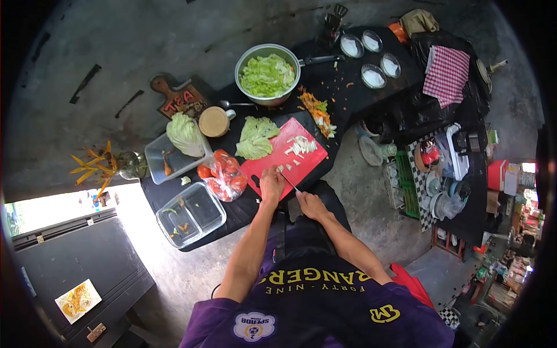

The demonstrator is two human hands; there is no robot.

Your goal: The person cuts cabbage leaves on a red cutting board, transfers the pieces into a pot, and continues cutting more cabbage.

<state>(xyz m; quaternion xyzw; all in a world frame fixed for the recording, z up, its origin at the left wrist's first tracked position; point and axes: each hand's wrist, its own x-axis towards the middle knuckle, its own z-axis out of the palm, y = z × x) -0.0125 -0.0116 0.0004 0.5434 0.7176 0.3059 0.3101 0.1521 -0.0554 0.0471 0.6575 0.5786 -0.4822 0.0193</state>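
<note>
On the red cutting board [284, 152] my left hand [271, 184] is closed, its fingertips pressed on a small white vegetable piece [280, 169]. My right hand [311, 204] is wrapped round the handle of a knife [292, 184], whose blade points toward my left fingertips. A pile of white vegetable strips [301, 146] lies on the upper part of the board, with a few loose bits nearer the knife. Green cabbage leaves [256, 138] overlap the board's left edge.
A pot [239, 75] of chopped greens stands behind the board, near orange and white scraps [317, 114]. Left are bagged tomatoes [223, 174], a mug [214, 122], a cabbage [185, 133] and a glass container [191, 214]. Several small bowls [373, 76] stand back right.
</note>
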